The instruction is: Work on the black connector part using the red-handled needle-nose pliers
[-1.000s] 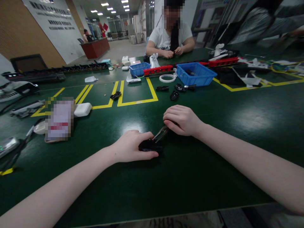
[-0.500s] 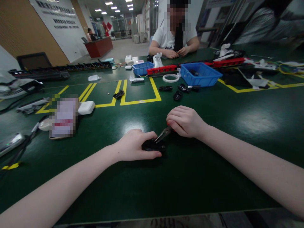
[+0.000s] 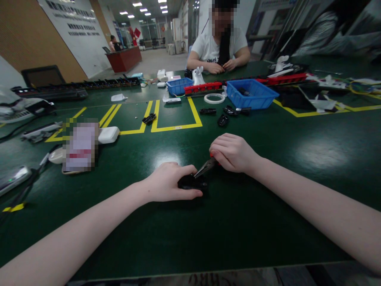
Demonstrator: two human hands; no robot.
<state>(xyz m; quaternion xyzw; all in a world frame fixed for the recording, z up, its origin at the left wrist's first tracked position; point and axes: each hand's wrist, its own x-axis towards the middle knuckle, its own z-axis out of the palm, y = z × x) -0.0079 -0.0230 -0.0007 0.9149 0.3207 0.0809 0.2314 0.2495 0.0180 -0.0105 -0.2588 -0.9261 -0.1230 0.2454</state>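
Note:
My left hand [image 3: 168, 183] grips a small black part [image 3: 193, 183] against the green tabletop, thumb and fingers on opposite sides of it. The part's exact kind is unclear, since the hand covers much of it. In my right hand [image 3: 233, 154] is a pair of long-nose pliers [image 3: 206, 167] with red handles, mostly hidden by the curled fingers. The jaws slant down to the left, and their tips meet the top of the black part near my left index finger. Whether the tips pinch anything is too small to tell.
Beyond my hands lie several black parts [image 3: 222, 120], a blue bin [image 3: 251, 94], a smaller blue bin [image 3: 179, 86] and a white ring [image 3: 214, 98]. At left are a phone [image 3: 80, 147] and a white case [image 3: 108, 135]. A person [image 3: 220, 51] sits across the table [image 3: 238, 234].
The pliers have turned slightly in my right hand, so more of the red handle and the pivot shows. My left hand and the black part stay where they were.

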